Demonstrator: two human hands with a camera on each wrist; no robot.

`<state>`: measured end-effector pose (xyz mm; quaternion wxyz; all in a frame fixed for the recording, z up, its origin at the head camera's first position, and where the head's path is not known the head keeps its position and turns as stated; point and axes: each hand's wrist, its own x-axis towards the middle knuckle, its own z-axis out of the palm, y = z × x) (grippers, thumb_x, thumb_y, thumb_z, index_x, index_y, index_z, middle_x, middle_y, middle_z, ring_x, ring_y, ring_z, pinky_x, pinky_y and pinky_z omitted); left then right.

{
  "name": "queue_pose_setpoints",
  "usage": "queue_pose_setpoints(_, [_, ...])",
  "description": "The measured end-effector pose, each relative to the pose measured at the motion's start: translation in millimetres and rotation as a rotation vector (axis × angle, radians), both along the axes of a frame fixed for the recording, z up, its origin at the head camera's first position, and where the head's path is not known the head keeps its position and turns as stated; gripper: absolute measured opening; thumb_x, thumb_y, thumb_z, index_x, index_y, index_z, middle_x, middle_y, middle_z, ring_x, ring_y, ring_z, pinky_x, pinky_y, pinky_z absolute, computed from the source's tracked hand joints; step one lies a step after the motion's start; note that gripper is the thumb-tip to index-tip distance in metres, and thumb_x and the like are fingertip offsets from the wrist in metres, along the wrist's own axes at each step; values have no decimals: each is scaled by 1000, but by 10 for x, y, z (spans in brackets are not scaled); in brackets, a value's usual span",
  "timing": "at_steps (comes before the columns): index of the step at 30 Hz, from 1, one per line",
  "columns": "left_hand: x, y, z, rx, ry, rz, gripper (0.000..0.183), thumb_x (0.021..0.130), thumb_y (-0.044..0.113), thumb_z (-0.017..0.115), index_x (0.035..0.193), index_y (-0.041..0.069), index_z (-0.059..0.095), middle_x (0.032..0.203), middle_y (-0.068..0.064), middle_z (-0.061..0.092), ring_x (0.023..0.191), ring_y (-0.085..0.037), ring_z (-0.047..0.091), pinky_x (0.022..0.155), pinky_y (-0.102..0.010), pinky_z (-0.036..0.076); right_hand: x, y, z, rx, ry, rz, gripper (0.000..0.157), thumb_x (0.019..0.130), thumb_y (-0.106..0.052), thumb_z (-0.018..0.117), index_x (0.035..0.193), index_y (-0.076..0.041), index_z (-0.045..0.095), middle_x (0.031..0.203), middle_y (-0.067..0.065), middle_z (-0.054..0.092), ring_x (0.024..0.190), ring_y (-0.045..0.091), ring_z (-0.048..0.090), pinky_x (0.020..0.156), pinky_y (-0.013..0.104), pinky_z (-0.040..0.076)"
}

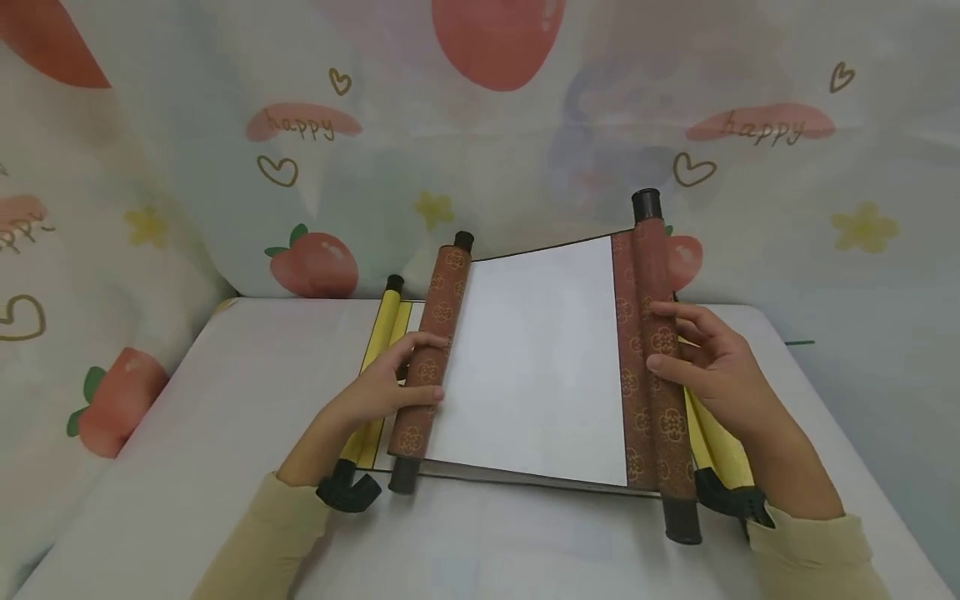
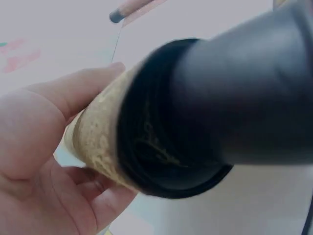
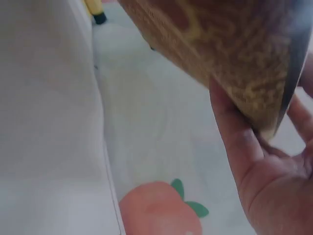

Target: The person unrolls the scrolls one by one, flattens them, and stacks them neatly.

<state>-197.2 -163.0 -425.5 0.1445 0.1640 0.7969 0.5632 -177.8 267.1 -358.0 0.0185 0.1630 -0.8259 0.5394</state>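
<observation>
A hanging scroll with a blank white sheet [image 1: 543, 367] is spread between two reddish-brown flower-patterned rolls with black rod ends. My left hand [image 1: 375, 385] grips the left roll [image 1: 429, 350], thumb on the front and fingers behind. On the other side, my right hand [image 1: 716, 367] holds the right roll [image 1: 663, 408] between thumb and fingers. The right roll stands higher, so the sheet slants. In the left wrist view a black rod end [image 2: 239, 98] covers much of the picture. The right wrist view shows fingers [image 3: 239, 137] around the patterned roll [image 3: 234, 58].
Beneath the held scroll, a second scroll with yellow rolls [image 1: 384, 323] lies on the white table [image 1: 225, 417]. Its middle is mostly hidden. Behind hangs a cloth [image 1: 487, 150] printed with fruit, hearts and flowers. Black curved pieces [image 1: 352, 493] show near both cuffs.
</observation>
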Motion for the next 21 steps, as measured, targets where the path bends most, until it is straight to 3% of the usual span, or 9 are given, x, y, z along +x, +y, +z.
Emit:
queue_pose_setpoints(5, [49,-62,87,6,-53,-54,58,92,15,70,141,31,43,144,-6,41,124,-28,45,92,-42,47,-68,107,72,73,-105,-13,56,99,-16,63,150,-23,41,150,-3,37,130,12,43,82,18,52])
queue_pose_setpoints(12, [54,-211,175,-58,-9,-102,43,93,8,53,133,25,49,140,-2,39,112,-28,43,79,-39,46,-68,185,37,82,-131,-22,57,99,-15,64,150,-23,40,152,-4,34,130,9,42,81,18,52])
queue_pose_setpoints(15, [69,-212,169,-62,5,-97,35,96,17,62,128,26,51,138,-2,45,119,-26,43,84,-39,47,-40,185,36,53,-124,-16,57,98,-11,63,150,-20,40,151,-3,35,123,5,48,80,20,53])
queue_pose_setpoints(18, [95,-201,165,-63,15,-89,38,92,26,73,124,26,52,132,-4,50,117,-26,45,87,-41,47,-14,184,44,37,-110,-11,57,98,-9,63,150,-19,41,149,-3,36,117,5,54,78,21,54])
queue_pose_setpoints(21, [122,-197,164,-52,-5,-74,42,89,25,77,122,24,52,129,-7,50,113,-29,47,85,-41,48,7,189,50,-8,-104,1,57,97,-4,63,149,-17,42,147,-1,38,112,6,57,77,21,55])
